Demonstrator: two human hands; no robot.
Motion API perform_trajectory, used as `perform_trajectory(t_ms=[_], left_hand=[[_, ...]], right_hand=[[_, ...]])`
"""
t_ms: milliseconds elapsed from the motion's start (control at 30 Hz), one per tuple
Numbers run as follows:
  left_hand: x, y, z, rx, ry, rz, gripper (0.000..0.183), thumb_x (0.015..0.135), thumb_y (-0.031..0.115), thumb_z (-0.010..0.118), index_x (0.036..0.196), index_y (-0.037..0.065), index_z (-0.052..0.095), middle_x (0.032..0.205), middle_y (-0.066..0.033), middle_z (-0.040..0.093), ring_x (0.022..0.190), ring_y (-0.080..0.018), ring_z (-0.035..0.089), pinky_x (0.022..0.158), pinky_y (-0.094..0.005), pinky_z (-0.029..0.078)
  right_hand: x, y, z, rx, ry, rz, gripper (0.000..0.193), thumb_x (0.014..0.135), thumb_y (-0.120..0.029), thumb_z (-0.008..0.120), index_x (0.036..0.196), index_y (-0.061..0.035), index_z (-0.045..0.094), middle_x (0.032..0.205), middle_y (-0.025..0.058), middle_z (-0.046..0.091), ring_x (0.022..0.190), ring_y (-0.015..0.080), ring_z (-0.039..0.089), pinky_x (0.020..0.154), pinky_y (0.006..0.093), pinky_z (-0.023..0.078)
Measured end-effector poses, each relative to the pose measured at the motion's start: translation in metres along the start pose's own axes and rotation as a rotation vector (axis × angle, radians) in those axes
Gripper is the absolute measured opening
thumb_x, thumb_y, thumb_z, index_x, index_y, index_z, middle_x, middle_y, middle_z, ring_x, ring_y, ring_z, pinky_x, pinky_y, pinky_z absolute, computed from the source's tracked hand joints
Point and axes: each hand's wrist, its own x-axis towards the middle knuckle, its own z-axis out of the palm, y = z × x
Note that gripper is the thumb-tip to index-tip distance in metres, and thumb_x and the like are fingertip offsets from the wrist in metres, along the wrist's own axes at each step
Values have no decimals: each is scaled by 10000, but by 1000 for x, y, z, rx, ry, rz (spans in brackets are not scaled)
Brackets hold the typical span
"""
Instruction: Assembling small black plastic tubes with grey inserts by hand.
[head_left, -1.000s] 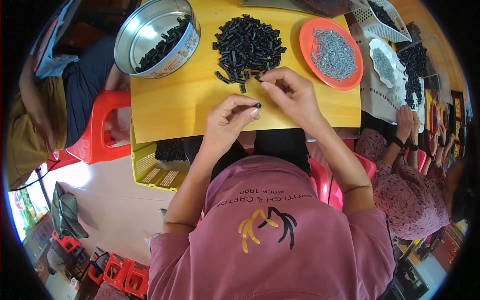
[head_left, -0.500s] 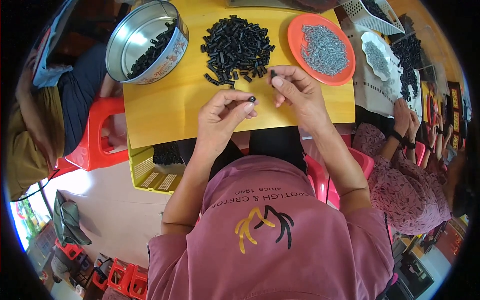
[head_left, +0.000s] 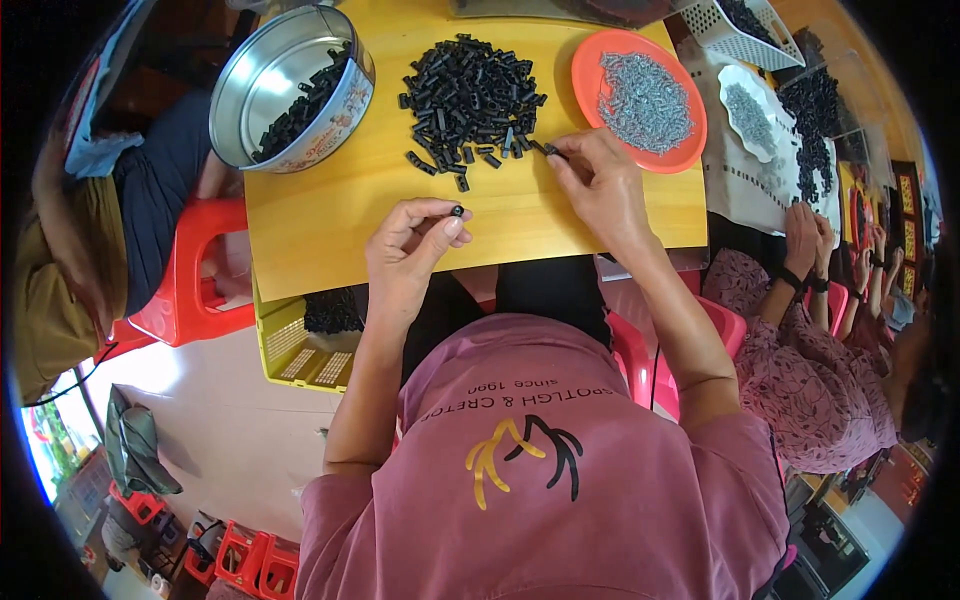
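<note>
My left hand [head_left: 408,250] pinches a small black plastic piece [head_left: 457,211] between thumb and fingertips, its round end showing, above the table's near part. At the right edge of a heap of black plastic pieces [head_left: 470,95], my right hand [head_left: 603,185] is closed, with a small dark piece [head_left: 552,149] at its fingertips. Whether that piece is lifted off the table I cannot tell. Just beyond my right hand lies a red plate [head_left: 590,75] bearing many small silvery metal parts [head_left: 645,100].
On the yellow table [head_left: 320,225], a round tin [head_left: 235,100] with more black pieces stands at the left. To the right, a co-worker's hands [head_left: 805,240] are beside another covered surface with black pieces and a white dish [head_left: 735,85]. A yellow crate [head_left: 285,340] is below the table.
My left hand has moved left and slightly nearer me with its black piece. My right hand has shifted from in front of me to the heap's right edge.
</note>
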Motion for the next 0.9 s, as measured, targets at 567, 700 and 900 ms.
perform_trajectory(t_ms=[567, 700, 900], left_hand=[[-1, -3, -2, -25, -4, -77, 149, 878, -14, 582, 1025, -27, 564, 952, -119, 656, 800, -151, 627, 743, -280, 508], [-4, -9, -8, -43, -74, -3, 144, 878, -5, 593, 1020, -7, 573, 958, -107, 651, 800, -145, 632, 735, -272, 509], [-7, -11, -10, -40, -72, 56, 140, 875, -12, 594, 1015, -5, 583, 936, -87, 639, 805, -146, 633, 739, -270, 512]], right_hand=[[19, -43, -31, 763, -279, 429, 114, 845, -39, 651, 945, -31, 595, 774, -16, 575, 625, 51, 540, 550, 202, 440], [71, -101, -43, 550, -293, 151, 208, 852, -88, 658, 1023, 14, 601, 776, -18, 601, 689, 48, 557, 615, 199, 462], [232, -171, -9, 34, -88, -498, 210, 867, -173, 612, 966, 10, 642, 684, 22, 597, 617, 52, 541, 588, 225, 464]])
